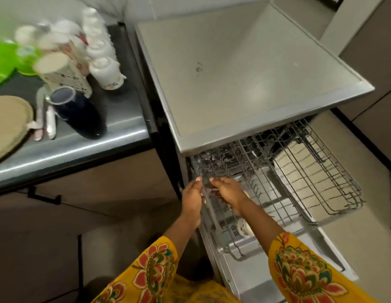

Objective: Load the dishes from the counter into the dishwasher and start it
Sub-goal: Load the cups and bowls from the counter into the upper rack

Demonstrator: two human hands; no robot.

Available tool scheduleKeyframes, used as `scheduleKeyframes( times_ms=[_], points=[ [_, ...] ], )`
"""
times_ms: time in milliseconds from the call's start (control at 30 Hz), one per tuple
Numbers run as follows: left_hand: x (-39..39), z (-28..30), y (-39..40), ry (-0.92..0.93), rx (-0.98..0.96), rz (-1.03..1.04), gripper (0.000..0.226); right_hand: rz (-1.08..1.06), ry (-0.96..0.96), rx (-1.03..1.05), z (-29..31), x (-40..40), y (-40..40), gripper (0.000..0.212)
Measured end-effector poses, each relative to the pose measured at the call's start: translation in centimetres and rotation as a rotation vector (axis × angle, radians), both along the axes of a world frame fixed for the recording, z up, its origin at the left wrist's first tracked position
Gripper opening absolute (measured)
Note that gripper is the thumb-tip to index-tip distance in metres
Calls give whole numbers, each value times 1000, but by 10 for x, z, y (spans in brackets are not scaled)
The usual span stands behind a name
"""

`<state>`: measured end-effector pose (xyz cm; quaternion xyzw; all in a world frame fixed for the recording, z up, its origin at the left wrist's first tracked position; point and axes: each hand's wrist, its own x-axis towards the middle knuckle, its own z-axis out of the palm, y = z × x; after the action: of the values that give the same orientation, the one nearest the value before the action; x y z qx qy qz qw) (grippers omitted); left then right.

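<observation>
1. The dishwasher stands at the right, its flat grey top bare and its door dropped open toward the person.
2. The bench runs along the left, just beside the dishwasher, and carries the dishes not yet loaded.
3. The upper rack, a grey wire basket, is pulled out from under the dishwasher top and hangs over the open door.
4. The lower rack shows beneath it, with a small pale dish standing in it near the front; what else it holds cannot be told.
5. A woven mat lies at the bench's left edge.
6. A green item, blurred, lies at the far left of the bench.
7. A dark cup stands upside down near the bench's front edge.
8. Patterned mugs stand upside down behind the dark cup, blurred.
9. White cups stand in a row along the bench's right side, nearest the dishwasher.
10. Spoons lie between the mat and the dark cup.
11. The left hand grips the front left corner of the upper rack, fingers curled over the wire rim.
12. The right hand sits just beside it, fingers curled onto the same rim; the two hands are close together but not touching.
</observation>
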<state>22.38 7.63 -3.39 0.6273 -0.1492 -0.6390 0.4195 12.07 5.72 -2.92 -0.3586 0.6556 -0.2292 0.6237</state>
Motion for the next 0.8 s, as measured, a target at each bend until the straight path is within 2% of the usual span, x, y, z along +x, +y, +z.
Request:
scheduleKeyframes(
  times_ms=[267, 400, 500, 600, 633, 800],
  points=[
    [82, 80, 4, -80, -318, 221, 34, 214, -165, -203, 79, 79, -15, 22],
    [119, 111, -13, -159, -452, 297, 39, 216, -199, -319, 111, 119, -38, 22],
    [143, 120, -39, -160, -479, 346, 39, 193, -194, -380, 123, 147, -60, 18],
    [162, 126, -71, -135, -475, 380, 20, 163, -187, -381, 130, 171, -85, 25],
    [168, 126, -82, -140, -471, 377, 20, 146, -192, -373, 132, 178, -94, 27],
    [188, 115, -140, -69, -439, 308, 49, 93, -227, -366, 134, 214, -146, 47]
  ],
)
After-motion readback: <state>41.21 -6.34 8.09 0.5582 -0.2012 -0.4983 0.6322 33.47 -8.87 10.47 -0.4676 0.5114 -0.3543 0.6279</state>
